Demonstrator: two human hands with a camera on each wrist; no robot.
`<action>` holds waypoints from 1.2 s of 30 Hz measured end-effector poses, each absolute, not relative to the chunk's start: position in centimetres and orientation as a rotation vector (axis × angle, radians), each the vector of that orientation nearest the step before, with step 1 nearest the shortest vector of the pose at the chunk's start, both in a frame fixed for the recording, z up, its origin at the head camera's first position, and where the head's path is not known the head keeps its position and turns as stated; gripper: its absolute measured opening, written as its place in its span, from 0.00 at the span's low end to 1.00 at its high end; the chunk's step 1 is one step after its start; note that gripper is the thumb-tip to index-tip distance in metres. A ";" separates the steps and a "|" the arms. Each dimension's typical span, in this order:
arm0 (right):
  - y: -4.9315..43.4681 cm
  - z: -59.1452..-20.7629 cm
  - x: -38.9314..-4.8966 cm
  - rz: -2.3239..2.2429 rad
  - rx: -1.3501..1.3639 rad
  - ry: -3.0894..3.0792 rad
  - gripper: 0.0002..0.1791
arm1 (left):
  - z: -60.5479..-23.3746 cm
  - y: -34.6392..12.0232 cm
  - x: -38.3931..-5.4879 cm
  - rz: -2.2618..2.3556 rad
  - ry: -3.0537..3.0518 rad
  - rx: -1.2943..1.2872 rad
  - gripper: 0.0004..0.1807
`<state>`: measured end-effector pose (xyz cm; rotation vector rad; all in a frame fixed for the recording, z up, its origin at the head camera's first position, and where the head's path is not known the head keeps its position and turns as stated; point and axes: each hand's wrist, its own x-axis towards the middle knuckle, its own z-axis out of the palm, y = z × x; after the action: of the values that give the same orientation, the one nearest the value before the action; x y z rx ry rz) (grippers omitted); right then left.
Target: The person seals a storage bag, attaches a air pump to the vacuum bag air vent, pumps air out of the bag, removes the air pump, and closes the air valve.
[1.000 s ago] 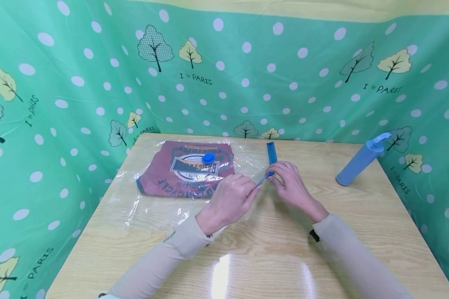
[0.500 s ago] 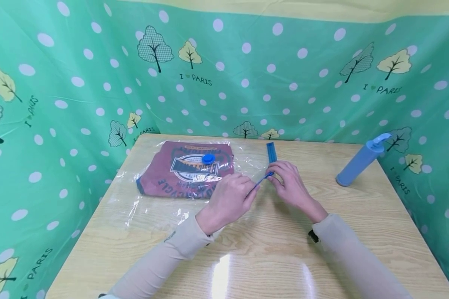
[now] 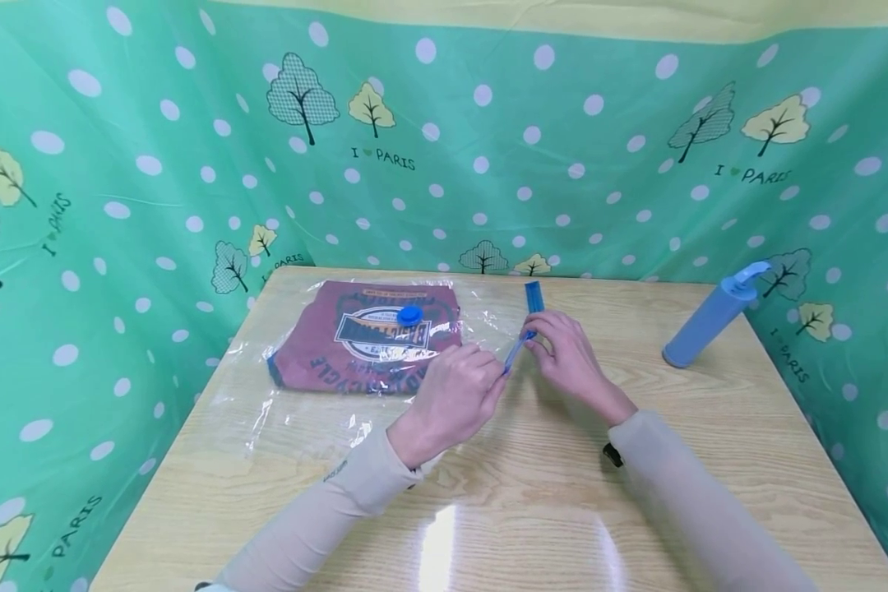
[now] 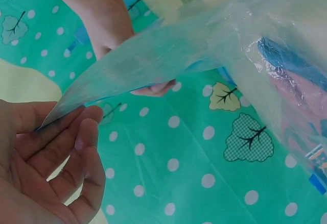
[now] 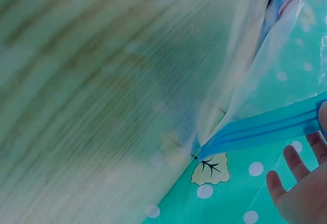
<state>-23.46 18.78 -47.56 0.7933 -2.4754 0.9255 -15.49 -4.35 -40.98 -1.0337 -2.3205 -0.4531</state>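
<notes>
A clear vacuum storage bag (image 3: 481, 311) lies on the table with a folded maroon printed garment (image 3: 303, 353) inside. On top of it sits a round blue valve cap (image 3: 409, 316). A blue zip strip (image 3: 534, 296) runs along the bag's right edge. My left hand (image 3: 451, 403) pinches the near end of that strip, its thumb and forefinger on the plastic edge in the left wrist view. Farther along, my right hand (image 3: 573, 358) grips the strip between thumb and fingers. Between both hands the edge is lifted and slanted. In the right wrist view the zip strip (image 5: 265, 128) stretches away from the fingers.
A blue hand pump (image 3: 710, 322) stands tilted-looking at the table's right side. Green curtain (image 3: 444, 148) with dots and trees encloses the back and both sides. The wooden table (image 3: 533, 510) extends toward me under both forearms.
My right hand has shifted slightly away from me and to the left along the zip strip. The piece between the hands now slants more steeply. My left hand stays nearly in place.
</notes>
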 end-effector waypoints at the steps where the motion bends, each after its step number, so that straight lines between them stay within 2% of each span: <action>1: 18.9 -47.6 -23.7 0.925 0.793 -2.479 0.10 | -41.0 -4.4 -15.5 -0.453 -2.320 -1.033 0.04; 12: 20.1 -49.1 -26.0 0.908 0.735 -2.567 0.12 | -40.7 -4.6 -15.4 -0.498 -2.358 -1.025 0.03; 22: 20.5 -48.6 -25.8 0.971 0.746 -2.582 0.10 | -40.2 -4.6 -15.7 -0.515 -2.406 -0.975 0.10; 36: 19.9 -48.6 -25.9 0.973 0.715 -2.595 0.10 | -40.1 -4.5 -15.3 -0.467 -2.388 -0.981 0.05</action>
<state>-25.85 19.92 -48.61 0.7148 -2.5950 0.9729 -15.32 -4.50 -40.15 -0.9810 -2.3877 -0.4674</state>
